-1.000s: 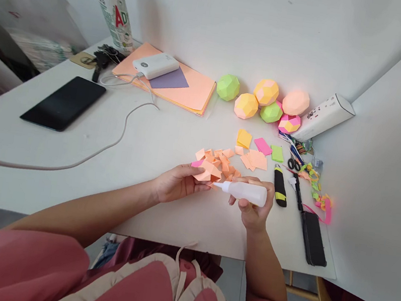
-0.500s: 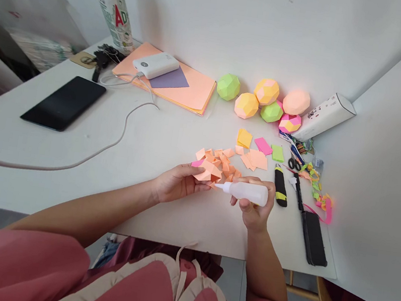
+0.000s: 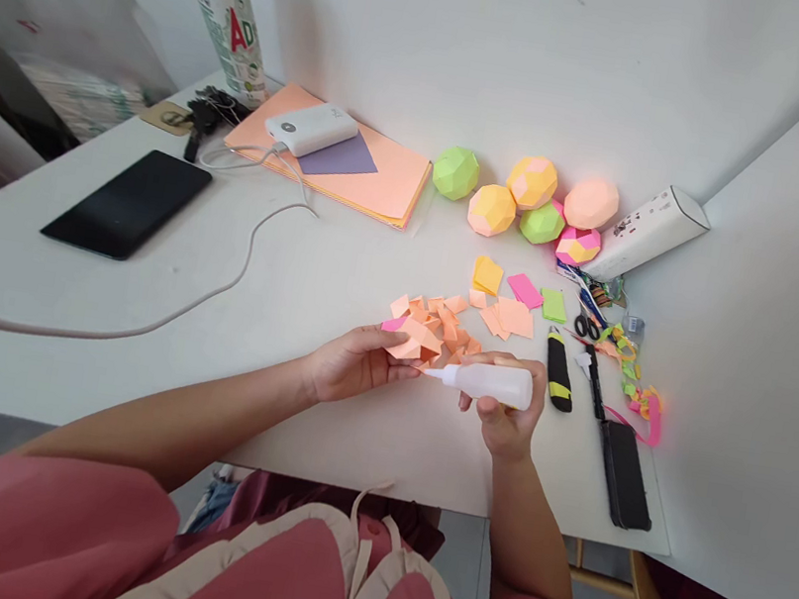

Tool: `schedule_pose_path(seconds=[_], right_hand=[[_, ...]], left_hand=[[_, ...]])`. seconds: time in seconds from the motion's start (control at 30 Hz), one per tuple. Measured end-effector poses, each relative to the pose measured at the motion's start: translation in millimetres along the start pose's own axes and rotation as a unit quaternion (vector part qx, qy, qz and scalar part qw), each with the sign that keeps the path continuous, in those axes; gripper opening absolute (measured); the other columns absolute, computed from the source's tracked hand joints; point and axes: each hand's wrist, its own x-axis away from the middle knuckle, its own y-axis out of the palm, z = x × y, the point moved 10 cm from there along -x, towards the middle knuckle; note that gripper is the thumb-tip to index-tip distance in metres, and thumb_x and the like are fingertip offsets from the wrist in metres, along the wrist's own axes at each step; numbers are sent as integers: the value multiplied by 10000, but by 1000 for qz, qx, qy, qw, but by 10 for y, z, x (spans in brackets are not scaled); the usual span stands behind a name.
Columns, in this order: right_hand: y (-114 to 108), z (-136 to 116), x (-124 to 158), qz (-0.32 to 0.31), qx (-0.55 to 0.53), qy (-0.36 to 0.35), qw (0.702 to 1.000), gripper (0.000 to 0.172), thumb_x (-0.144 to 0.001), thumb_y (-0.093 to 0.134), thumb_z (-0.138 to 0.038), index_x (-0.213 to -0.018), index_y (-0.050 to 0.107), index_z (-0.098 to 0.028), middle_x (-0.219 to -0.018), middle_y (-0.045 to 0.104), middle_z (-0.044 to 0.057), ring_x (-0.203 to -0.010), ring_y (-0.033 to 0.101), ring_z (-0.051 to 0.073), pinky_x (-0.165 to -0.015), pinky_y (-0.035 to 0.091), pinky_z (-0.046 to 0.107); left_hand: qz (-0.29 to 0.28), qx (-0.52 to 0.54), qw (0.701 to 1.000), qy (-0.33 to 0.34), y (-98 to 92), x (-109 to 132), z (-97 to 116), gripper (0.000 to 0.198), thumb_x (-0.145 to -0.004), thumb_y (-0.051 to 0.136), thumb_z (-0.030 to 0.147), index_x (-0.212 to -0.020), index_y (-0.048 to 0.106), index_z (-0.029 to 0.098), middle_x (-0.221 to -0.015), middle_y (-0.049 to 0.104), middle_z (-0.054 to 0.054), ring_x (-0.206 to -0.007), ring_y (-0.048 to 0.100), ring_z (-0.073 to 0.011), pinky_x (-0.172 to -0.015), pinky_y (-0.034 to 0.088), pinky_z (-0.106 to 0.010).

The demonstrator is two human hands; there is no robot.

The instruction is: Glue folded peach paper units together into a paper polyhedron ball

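My left hand (image 3: 354, 363) is closed on a partly built folded-paper ball (image 3: 417, 341), peach with a pink patch at its left side. Wrapped in my right hand (image 3: 513, 415) is a white glue bottle (image 3: 496, 384), lying nearly level. Its thin nozzle points left and meets, or almost meets, a small peach flap under the paper ball; the exact contact is too small to tell. Just behind my hands lies a heap of folded peach paper pieces (image 3: 450, 322). Flat peach paper squares (image 3: 515, 318) rest beside that heap.
Several finished paper balls (image 3: 532, 182) line the wall. Yellow (image 3: 487, 275), pink (image 3: 525, 290) and green slips (image 3: 553, 304) lie nearer. Right of my hand are a utility knife (image 3: 559, 369), scissors (image 3: 587, 326) and a black case (image 3: 627, 474). A tablet (image 3: 126, 204) and cable (image 3: 221, 288) occupy the left.
The glue bottle's nozzle has shifted slightly left and down along the small flap, my right hand moving with it. My left hand and the paper ball stay almost still.
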Motion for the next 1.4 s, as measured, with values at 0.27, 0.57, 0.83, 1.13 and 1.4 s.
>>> schedule_pose_path(seconds=[0.27, 0.57, 0.83, 1.13, 1.4], right_hand=[[-140, 70, -5, 46, 1, 43, 998, 259, -802, 663, -380, -922, 473, -251, -864, 688, 10, -434, 525, 90, -395, 441, 264], [-704, 241, -97, 230, 2, 91, 969, 385, -701, 718, -268, -921, 402, -258, -981, 612, -13, -704, 688, 148, -694, 577, 387], [-1381, 544, -38, 341, 117, 155, 920, 423, -578, 750, -260, -753, 366, -219, -867, 598, -29, -578, 615, 94, -547, 523, 258], [-1294, 721, -64, 208, 458, 218, 836, 310, -652, 626, -291, -529, 353, -210, -700, 499, -16, -666, 510, 145, -678, 437, 303], [-930, 474, -137, 142, 540, 94, 824, 195, -718, 628, -309, -612, 494, -214, -867, 577, 94, -917, 506, 266, -840, 413, 435]], left_hand=[[2, 18, 1000, 5, -19, -9, 30, 200, -826, 556, 117, -983, 668, 65, -877, 716, -106, -732, 659, -149, -706, 559, -253], [18, 51, 998, 10, -63, 0, 49, 197, -837, 513, 102, -957, 666, 69, -832, 718, -96, -701, 664, -153, -668, 570, -267], [33, 60, 998, 15, -104, 1, 82, 158, -824, 539, 106, -914, 665, 78, -836, 719, -95, -728, 675, -161, -667, 582, -270], [22, 77, 996, 27, -109, -18, 122, 104, -805, 587, 116, -880, 657, 98, -818, 722, -88, -706, 682, -155, -667, 587, -256], [6, 99, 995, 24, -78, -2, 127, 90, -799, 603, 120, -872, 653, 104, -793, 717, -78, -683, 674, -145, -668, 587, -252]])
